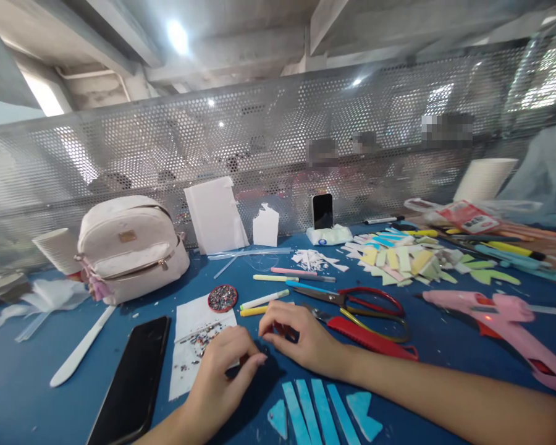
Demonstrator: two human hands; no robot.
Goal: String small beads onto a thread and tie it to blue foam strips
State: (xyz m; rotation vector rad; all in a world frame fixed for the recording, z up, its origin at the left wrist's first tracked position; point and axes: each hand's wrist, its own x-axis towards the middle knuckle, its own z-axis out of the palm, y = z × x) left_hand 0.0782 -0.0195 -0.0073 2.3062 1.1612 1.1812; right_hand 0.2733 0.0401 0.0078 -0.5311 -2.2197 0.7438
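My left hand (227,371) is over the lower right of a white paper sheet (180,346) scattered with small dark and shiny bits. Its thumb and fingers are drawn together; whatever lies inside is hidden. Facing it, my right hand (301,337) rests loosely curled, beside red-handled scissors (366,300) and a red-handled cutter (361,334). Nothing shows in the right hand's curl. Below the hands lie blue cut pieces: a fish-head shape (278,419), several strips (323,411) and a tail shape (364,414). A round red-rimmed dish (222,298) of glittering bits sits on the paper.
A black phone (132,377) and a white plastic knife (83,346) lie to the left, with a pale backpack (132,247) behind. Markers (264,300) lie ahead. To the right are a pink glue gun (505,327) and a heap of coloured scraps (403,259). A perforated metal screen (259,136) stands behind.
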